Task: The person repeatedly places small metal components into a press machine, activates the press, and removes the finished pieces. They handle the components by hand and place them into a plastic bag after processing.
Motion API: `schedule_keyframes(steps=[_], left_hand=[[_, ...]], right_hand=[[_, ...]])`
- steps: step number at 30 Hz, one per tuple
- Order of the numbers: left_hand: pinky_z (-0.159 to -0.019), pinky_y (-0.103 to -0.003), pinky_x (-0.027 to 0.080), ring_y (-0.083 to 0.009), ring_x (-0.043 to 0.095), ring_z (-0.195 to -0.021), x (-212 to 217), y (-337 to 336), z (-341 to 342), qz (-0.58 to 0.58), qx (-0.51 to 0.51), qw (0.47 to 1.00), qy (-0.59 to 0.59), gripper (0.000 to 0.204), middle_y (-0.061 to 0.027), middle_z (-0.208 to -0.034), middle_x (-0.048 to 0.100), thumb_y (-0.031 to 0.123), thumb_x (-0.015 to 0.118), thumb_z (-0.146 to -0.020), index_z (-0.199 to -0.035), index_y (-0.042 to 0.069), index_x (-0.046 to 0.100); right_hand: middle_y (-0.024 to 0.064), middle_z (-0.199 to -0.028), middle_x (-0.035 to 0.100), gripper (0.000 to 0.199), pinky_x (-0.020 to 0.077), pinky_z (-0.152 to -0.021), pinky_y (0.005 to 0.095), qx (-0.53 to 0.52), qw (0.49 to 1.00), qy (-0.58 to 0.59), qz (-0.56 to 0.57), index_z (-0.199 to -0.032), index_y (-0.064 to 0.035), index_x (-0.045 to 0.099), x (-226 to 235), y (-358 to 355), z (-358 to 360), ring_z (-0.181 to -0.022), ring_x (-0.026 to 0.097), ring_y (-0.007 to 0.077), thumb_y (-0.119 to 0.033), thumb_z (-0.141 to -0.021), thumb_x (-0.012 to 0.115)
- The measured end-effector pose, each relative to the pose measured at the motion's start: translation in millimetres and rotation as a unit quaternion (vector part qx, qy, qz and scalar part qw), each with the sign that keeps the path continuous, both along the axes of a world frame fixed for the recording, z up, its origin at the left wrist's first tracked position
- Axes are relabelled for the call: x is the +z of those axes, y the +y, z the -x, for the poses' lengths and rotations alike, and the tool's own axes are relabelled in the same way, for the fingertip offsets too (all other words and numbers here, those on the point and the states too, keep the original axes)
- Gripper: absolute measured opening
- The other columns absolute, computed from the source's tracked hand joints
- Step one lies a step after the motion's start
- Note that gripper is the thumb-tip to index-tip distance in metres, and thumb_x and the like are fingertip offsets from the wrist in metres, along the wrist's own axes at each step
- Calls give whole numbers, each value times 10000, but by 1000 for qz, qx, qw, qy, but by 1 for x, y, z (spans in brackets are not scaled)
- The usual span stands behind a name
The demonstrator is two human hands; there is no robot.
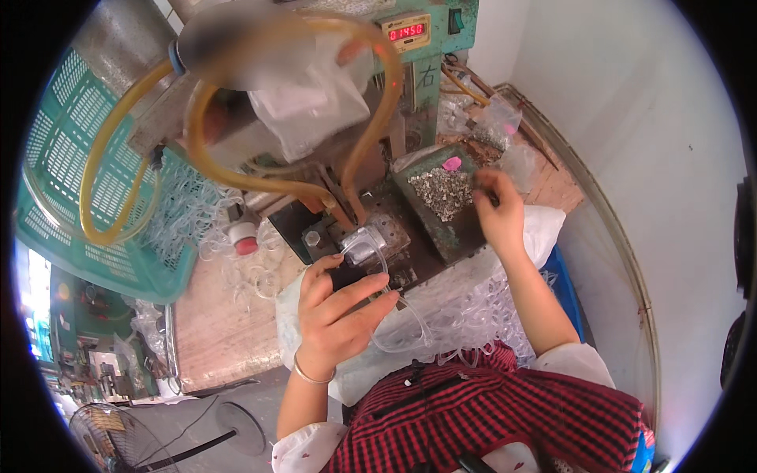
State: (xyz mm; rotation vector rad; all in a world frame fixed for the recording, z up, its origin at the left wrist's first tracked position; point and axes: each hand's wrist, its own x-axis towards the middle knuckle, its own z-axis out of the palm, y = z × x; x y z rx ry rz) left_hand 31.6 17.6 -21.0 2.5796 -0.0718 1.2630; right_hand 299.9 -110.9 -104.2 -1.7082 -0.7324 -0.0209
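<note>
Clear plastic tube loop (394,327) is pinched in the left hand (335,311), end held at the metal fixture (371,240). Right hand (498,209), fingers closed, picks in the tray of small metal bits (441,193); whether it has one, cannot tell. Loading step, likely; next needs steady alignment at the fixture.

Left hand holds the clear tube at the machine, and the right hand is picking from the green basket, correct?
Not quite. The right hand is picking from the tray of small metal bits, not the green basket; the head view shows it. The left hand does hold the clear tube at the machine.
</note>
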Motion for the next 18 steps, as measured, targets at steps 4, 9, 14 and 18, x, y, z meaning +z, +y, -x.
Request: schedule_keyframes(steps=[4, 9, 14, 18], left_hand=[[-904, -464, 539, -198, 549, -743, -6, -2, 2, 8, 9, 1000, -9, 227, 7, -1048, 738, 108, 836, -666, -876, 173, 783], [-993, -490, 519, -235, 656, -910, -18, -10, 14, 34, 35, 999, 10, 297, -43, -1185, 711, 98, 805, -715, -1008, 146, 780], [-1001, -463, 487, -383, 638, -1168, -37, -41, 58, 28, 154, 987, 17, 389, -193, -1234, 671, 123, 789, -768, -1141, 49, 709], [-1004, -373, 473, -269, 640, -1106, -12, 5, 110, 70, 428, 891, -137, 255, -166, -1194, 681, -3, 603, -953, -1198, -60, 650]], right_hand=[[108, -938, 673, 164, 509, -865, 406, 27, 966, -147, 210, -929, -73, 715, 5, -16, 24, -953, 634, 316, -67, -767, 736], [116, -916, 652, 106, 500, -826, 454, -27, 941, -251, 226, -836, -77, 704, -1, 4, 33, -963, 611, 333, -95, -744, 754], [137, -889, 663, 89, 499, -774, 451, -27, 951, -240, 191, -838, -40, 664, -5, -2, 35, -878, 628, 350, -32, -773, 723], [139, -920, 679, 112, 506, -790, 426, -62, 969, -202, 130, -919, -30, 701, -7, -8, 27, -882, 638, 344, -26, -807, 712]])
